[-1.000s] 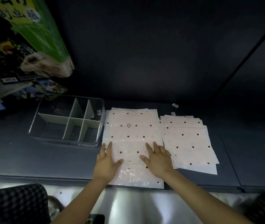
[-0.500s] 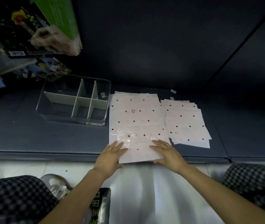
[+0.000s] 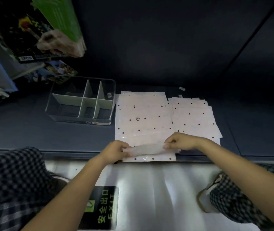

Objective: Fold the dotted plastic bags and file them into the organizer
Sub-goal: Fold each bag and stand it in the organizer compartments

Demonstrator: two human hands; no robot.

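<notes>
Lifting the near edge of the top white, dark-dotted plastic bag (image 3: 143, 120) was judged to be the step in hand: the first fold appeared to be just begun, and nothing had yet been filed. Nearest the viewer, a green exit sign (image 3: 99, 207) was seen on the pale floor between checked trouser legs. Above it, the left hand (image 3: 114, 151) was pinched on the raised edge at its left end, and the right hand (image 3: 181, 141) was pinched on the same edge at its right end, so that a blurred strip of plastic was held between the two hands, clear of the pile beneath. The bag lay on top of a stack at the front edge of the dark desk (image 3: 24, 130), with its far part flat and its near edge overhanging slightly. A second stack of dotted bags (image 3: 194, 117) was placed just beside it on the right. Farther back and to the left, the clear plastic organizer with white dividers (image 3: 81, 104) stood beside the stack, its compartments apparently unfilled. The next move was judged to call for the held edge to be carried away from the body and laid down evenly, both ends kept level so that the crease would be square.
</notes>
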